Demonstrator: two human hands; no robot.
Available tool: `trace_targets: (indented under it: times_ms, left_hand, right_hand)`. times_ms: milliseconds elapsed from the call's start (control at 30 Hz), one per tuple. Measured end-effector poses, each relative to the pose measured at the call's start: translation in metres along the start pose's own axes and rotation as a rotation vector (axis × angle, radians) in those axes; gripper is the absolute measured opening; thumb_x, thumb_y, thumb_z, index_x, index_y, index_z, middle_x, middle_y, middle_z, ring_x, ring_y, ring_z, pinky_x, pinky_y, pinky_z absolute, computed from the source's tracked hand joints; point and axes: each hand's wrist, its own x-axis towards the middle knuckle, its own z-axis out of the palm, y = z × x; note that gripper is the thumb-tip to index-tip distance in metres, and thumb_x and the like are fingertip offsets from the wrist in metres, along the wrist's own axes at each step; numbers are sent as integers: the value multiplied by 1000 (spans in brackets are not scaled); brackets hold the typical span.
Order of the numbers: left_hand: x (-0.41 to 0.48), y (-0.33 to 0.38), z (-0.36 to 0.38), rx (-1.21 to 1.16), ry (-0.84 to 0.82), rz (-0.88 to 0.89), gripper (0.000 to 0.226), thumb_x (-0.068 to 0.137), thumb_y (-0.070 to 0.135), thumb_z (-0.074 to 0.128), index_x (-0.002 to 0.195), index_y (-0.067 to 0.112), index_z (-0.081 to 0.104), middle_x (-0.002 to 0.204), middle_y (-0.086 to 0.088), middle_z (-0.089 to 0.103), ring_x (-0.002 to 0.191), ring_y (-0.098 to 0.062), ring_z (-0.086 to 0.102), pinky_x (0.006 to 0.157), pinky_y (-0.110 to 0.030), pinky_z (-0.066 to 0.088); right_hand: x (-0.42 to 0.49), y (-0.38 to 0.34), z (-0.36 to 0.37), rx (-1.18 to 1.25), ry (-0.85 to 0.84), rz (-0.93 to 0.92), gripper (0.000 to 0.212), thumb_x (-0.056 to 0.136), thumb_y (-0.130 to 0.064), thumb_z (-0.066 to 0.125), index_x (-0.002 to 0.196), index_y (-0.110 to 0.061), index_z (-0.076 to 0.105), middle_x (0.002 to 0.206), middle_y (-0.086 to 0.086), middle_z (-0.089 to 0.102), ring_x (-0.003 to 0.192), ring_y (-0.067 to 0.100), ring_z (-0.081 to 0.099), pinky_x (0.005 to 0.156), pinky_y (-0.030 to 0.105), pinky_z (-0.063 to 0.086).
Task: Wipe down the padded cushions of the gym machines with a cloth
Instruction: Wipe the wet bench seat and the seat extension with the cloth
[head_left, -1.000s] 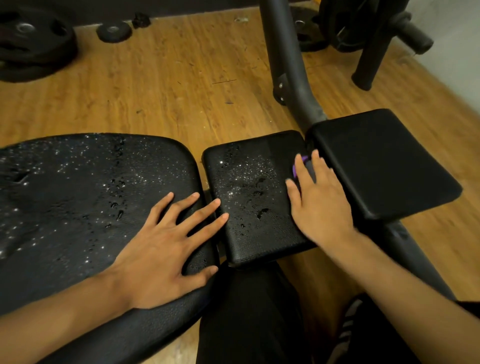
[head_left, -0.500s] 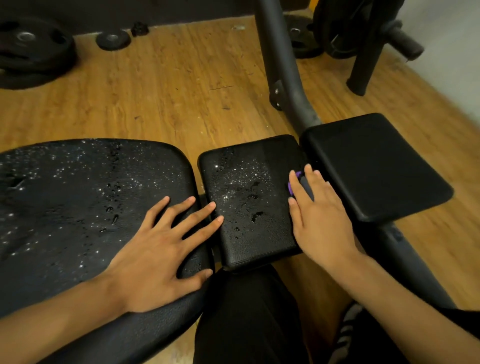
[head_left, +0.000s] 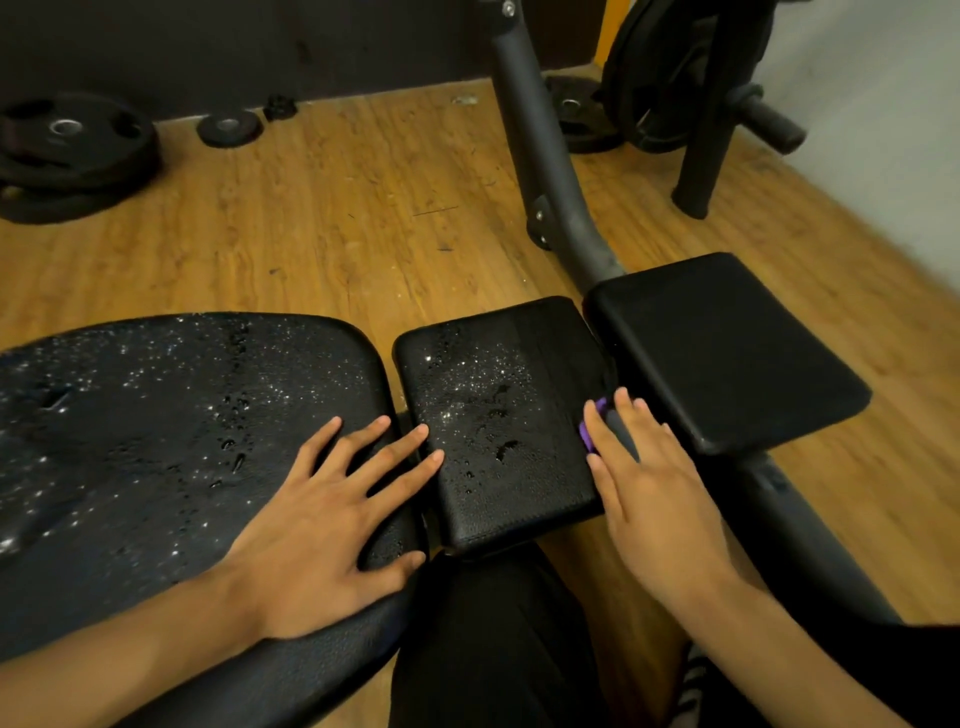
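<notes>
Fingers (head_left: 626, 410) straight, the right hand (head_left: 660, 509) pressed a purple cloth (head_left: 588, 436) on the middle cushion (head_left: 545, 364); the left hand (head_left: 317, 525) lay flat, open. Wiping leftward over the droplets (head_left: 467, 384) seemed next.

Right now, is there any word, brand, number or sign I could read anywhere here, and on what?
None can be read.
The weight plates may carry markings, but they are too dark and blurred.
The large cushion and middle cushion show only droplets, no label.

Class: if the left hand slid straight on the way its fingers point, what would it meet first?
Probably the middle cushion: the left hand lies flat on the large wet cushion, its fingers aimed across the narrow gap at that cushion's droplet-covered left edge.
</notes>
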Motion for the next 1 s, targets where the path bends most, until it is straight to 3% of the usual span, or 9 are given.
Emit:
trace_targets:
  times_ms: [100, 233, 367, 533, 633, 700, 900, 1000]
  left_hand:
    - [1, -1, 0, -7, 1, 5, 85, 94, 77, 40, 165, 36, 20, 173, 8, 19, 159, -25, 18, 124, -56, 11]
    - [1, -2, 1, -14, -9, 0, 85, 93, 77, 39, 166, 38, 17, 173, 9, 16, 160, -24, 15, 125, -56, 11]
    - [2, -2, 0, -18, -6, -6, 85, 94, 77, 38, 166, 39, 14, 173, 10, 15, 160, -22, 12, 126, -54, 7]
    - [2, -2, 1, -28, 2, -6, 84, 95, 77, 36, 166, 39, 13, 174, 9, 13, 161, -21, 9, 127, -54, 7]
    - [2, -2, 2, -23, 11, -7, 84, 95, 78, 34, 166, 39, 14, 174, 9, 14, 161, -21, 11, 126, -54, 8]
    - [2, -2, 3, -24, 20, -8, 83, 95, 78, 33, 166, 39, 15, 174, 9, 15, 160, -22, 13, 125, -54, 10]
    - [3, -4, 5, -57, 32, -7, 83, 94, 77, 38, 165, 39, 18, 173, 11, 15, 160, -20, 13, 126, -54, 12]
    - [4, -6, 8, -75, 55, -3, 82, 94, 77, 38, 165, 39, 20, 173, 12, 14, 160, -18, 11, 127, -55, 13]
  right_hand:
    - [29, -3, -3, -2, 5, -46, 57, 108, -40, 17, 160, -20, 27, 167, 11, 21, 156, 25, 17, 125, 38, 17]
    - [127, -3, 0, 6, -56, -177, 55, 111, -36, 28, 163, -20, 20, 170, 14, 10, 158, 29, 6, 126, 33, 7]
    - [189, -18, 2, 68, -80, -95, 53, 112, -37, 28, 162, -22, 24, 169, 11, 18, 157, 28, 11, 123, 41, 22]
    - [105, -14, -2, 63, 3, -64, 59, 107, -47, 36, 161, -22, 30, 168, 12, 20, 156, 27, 15, 125, 38, 15]
    - [18, -10, -1, -18, 34, -47, 58, 108, -46, 26, 159, -20, 33, 164, 14, 30, 154, 28, 25, 124, 41, 21]
    - [7, -6, 3, -20, 18, -52, 60, 107, -46, 20, 158, -19, 36, 162, 14, 34, 152, 27, 29, 124, 42, 25]
    - [146, -1, 5, 150, 15, -69, 51, 110, -33, 36, 160, -20, 33, 168, 14, 20, 152, 33, 26, 119, 41, 32]
    - [192, -5, 3, 122, 6, -78, 50, 111, -32, 34, 159, -18, 34, 166, 14, 26, 150, 34, 30, 116, 40, 32]
